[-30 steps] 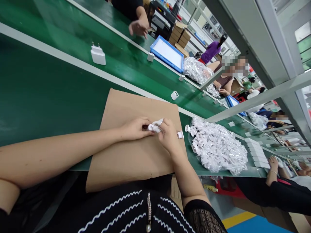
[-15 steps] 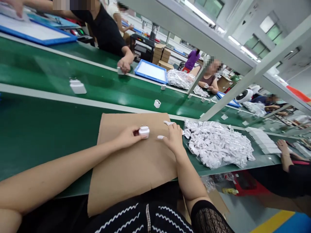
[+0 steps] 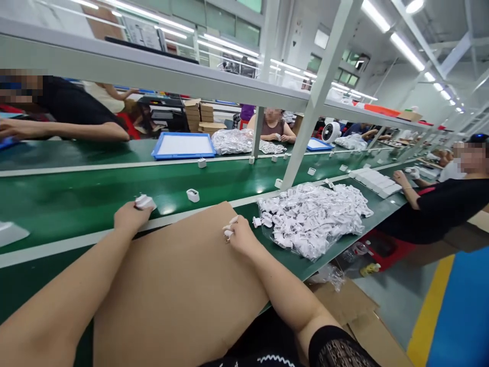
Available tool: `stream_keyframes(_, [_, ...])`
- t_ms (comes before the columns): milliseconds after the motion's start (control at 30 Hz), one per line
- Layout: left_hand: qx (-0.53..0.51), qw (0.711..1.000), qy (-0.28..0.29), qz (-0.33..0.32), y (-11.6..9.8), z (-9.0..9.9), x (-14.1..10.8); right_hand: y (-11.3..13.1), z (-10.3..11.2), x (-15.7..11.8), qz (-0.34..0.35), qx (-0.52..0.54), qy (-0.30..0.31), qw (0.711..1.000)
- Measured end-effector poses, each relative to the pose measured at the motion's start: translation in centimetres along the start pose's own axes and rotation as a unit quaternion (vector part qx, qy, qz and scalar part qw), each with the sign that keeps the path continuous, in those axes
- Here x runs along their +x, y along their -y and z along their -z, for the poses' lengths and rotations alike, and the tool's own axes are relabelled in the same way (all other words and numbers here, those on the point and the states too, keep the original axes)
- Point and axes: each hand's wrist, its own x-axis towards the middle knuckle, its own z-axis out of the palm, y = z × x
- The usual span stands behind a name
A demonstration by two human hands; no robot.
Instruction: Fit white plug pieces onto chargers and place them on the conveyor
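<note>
My left hand is closed on a white charger plug, its two pins pointing up, at the near rail of the green belt. My right hand, with white covers on its fingertips, is pinched above the right side of a brown cardboard sheet. Between those fingers is a small white part with metal pins, mostly hidden. Just right of this hand lies a clear bag of white plastic parts, some loose at its left edge.
On the green belt stand several white plug housings, one of them a hollow shell. A slanted white post rises behind the bag. A blue-rimmed tray lies across the belt. Co-workers sit opposite and at the right.
My left hand has carried the charger plug from over the cardboard forward and left to the belt's edge. My right hand's fingers have closed on a small part. The view has turned and levelled.
</note>
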Motion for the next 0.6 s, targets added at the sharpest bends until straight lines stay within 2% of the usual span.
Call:
stream_keyframes(67, [-0.004, 0.991, -0.126, 0.033, -0.8, -0.4, -0.9, 0.1, -0.4, 0.1, 0.015, 0.059, -0.021, 0.998])
stream_keyframes(100, [-0.009, 0.983, -0.18, 0.018, -1.5, -0.8, -1.5, 0.2, -0.5, 0.1, 0.01, 0.103, -0.026, 0.994])
stream_keyframes(133, [-0.018, 0.98, -0.198, -0.027, -2.3, -1.2, -2.1, 0.3, -0.7, 0.1, -0.006, 0.161, -0.022, 0.987])
stream_keyframes(167, [-0.028, 0.979, -0.187, -0.077, -3.2, -1.7, -2.6, 0.5, -0.9, 0.1, -0.032, 0.228, -0.011, 0.973])
stream_keyframes(233, [-0.036, 0.985, -0.11, -0.13, -5.1, -3.1, -3.0, 0.9, -1.4, 0.3, -0.1, 0.36, 0.015, 0.927])
stream_keyframes(333, [-0.016, 0.995, -0.014, -0.093, -7.4, -5.4, -2.3, 1.3, -2.1, 0.7, -0.205, 0.491, 0.024, 0.846])
stream_keyframes(433, [0.042, 0.997, 0.036, -0.048, -8.6, -6.9, -1.1, 1.1, -2.1, 0.9, -0.239, 0.571, 0.014, 0.785])
stream_keyframes(467, [0.057, 0.996, 0.048, -0.045, -8.9, -7.0, -0.8, 0.9, -2.1, 0.9, -0.232, 0.582, 0.018, 0.779])
stream_keyframes(500, [0.068, 0.995, 0.057, -0.046, -9.1, -7.1, -0.6, 0.7, -2.1, 0.8, -0.222, 0.578, 0.026, 0.785])
stream_keyframes(533, [0.073, 0.994, 0.063, -0.053, -9.3, -7.0, -0.6, 0.5, -2.1, 0.8, -0.212, 0.557, 0.035, 0.802])
stream_keyframes(600, [0.072, 0.991, 0.073, -0.083, -9.5, -6.3, -1.1, 0.0, -2.2, 0.7, -0.191, 0.477, 0.037, 0.857])
